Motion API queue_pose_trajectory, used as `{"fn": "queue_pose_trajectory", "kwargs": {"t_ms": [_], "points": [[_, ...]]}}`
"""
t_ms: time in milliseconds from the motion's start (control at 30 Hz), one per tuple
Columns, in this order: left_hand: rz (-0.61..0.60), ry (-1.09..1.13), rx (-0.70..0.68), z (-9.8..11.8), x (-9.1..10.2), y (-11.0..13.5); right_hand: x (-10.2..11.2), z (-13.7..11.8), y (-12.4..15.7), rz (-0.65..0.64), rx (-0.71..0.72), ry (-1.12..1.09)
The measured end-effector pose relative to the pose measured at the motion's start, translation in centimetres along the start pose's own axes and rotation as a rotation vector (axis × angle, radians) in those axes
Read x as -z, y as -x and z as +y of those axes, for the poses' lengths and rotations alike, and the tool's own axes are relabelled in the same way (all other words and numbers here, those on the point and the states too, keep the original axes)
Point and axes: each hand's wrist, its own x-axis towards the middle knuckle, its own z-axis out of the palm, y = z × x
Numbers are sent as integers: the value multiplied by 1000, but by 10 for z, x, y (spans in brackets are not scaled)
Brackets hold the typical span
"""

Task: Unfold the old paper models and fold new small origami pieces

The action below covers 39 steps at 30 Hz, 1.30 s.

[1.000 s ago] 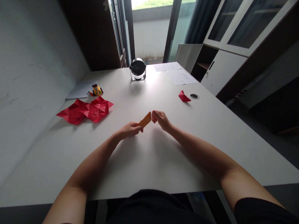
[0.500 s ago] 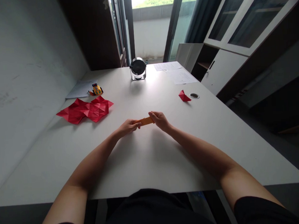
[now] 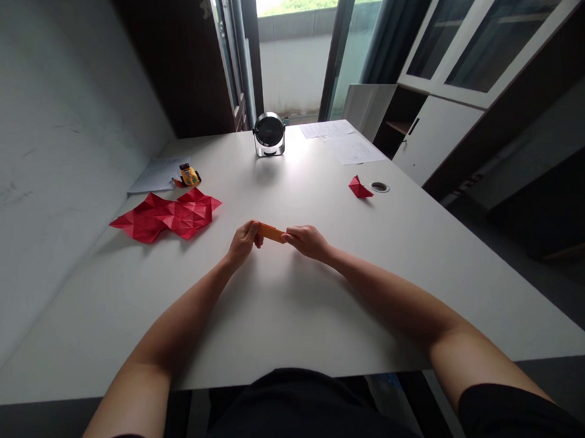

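A narrow orange strip of what looks like folded paper is held just above the table between my two hands. My left hand closes on its left end, with the thumb along the top. At the lower right end, my right hand pinches the strip between thumb and fingers. The strip slopes down to the right, and both its ends are hidden by my fingers. To the left lies a large creased sheet of red paper. A small folded red paper piece rests on the right side.
The white table has a round cable hole at the right. Further back stand a round black lamp or fan on a metal stand and a yellow toy. White paper sheets lie near the far right edge.
The orange strip has tipped the other way: its left end has risen and its right end has dropped. My left hand has turned and moved up, while my right hand has lowered slightly.
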Motion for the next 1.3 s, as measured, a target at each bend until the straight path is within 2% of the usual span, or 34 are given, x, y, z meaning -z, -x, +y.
{"fn": "queue_pose_trajectory", "kwargs": {"t_ms": [200,333,433,533,600,700,833,1000,1133,1300], "points": [[22,42,-43,-9,2,-3,-3,4,0,-62,-4,176],[100,-25,-5,-13,11,-8,9,19,-6,-108,-58,256],[218,-223,-9,-12,31,-15,32,45,-10,-75,-194,390],[397,-545,-23,-11,63,-22,62,82,-9,-4,-436,549],[509,-789,-44,-12,85,-25,80,109,-3,84,-603,604],[612,-1026,0,-18,109,-25,98,143,11,230,-750,594],[573,-1217,132,-30,122,-23,106,175,25,425,-812,467],[470,-1262,265,-38,122,-23,106,191,28,579,-843,394],[375,-1268,207,-38,111,-22,104,189,28,615,-815,377],[163,-1220,0,-36,81,-19,105,170,26,708,-783,466]]}}
